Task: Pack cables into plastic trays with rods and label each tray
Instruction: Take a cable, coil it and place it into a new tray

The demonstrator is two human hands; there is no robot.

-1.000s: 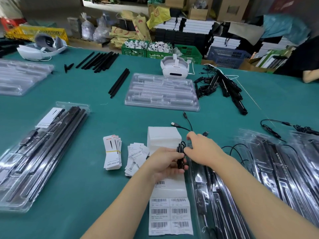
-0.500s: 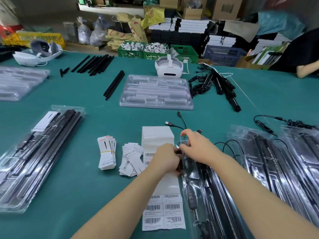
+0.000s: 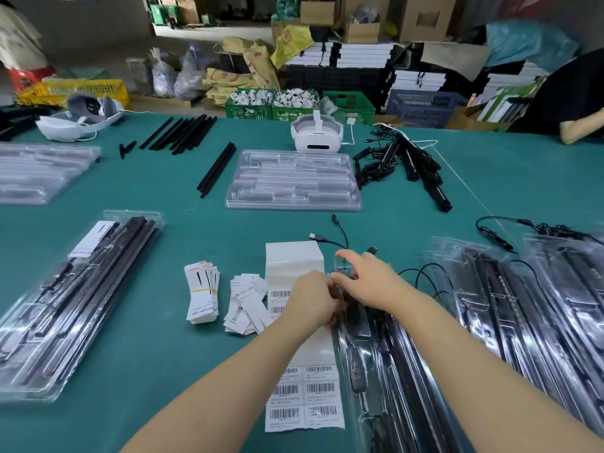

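Both hands meet at the far end of a clear plastic tray loaded with black rods, which lies on the green desk just right of a strip of white barcode labels; the left hand has its fingers curled around a bundled black cable at the tray's top end, though the exact grip is hidden behind the knuckles; the right hand lies over the same spot with fingers bent down onto the cable and the tray's rim, and whether it pinches or only presses cannot be told; loose cable ends with plugs trail off beyond the fingers onto the desk. Left of the labels sit two small stacks of white paper tags; further left lies a filled clear tray with black rods and a white card; more filled trays overlap on the right. Farther back sits a stack of empty clear trays, loose black rods, a heap of black cables and a white headset.
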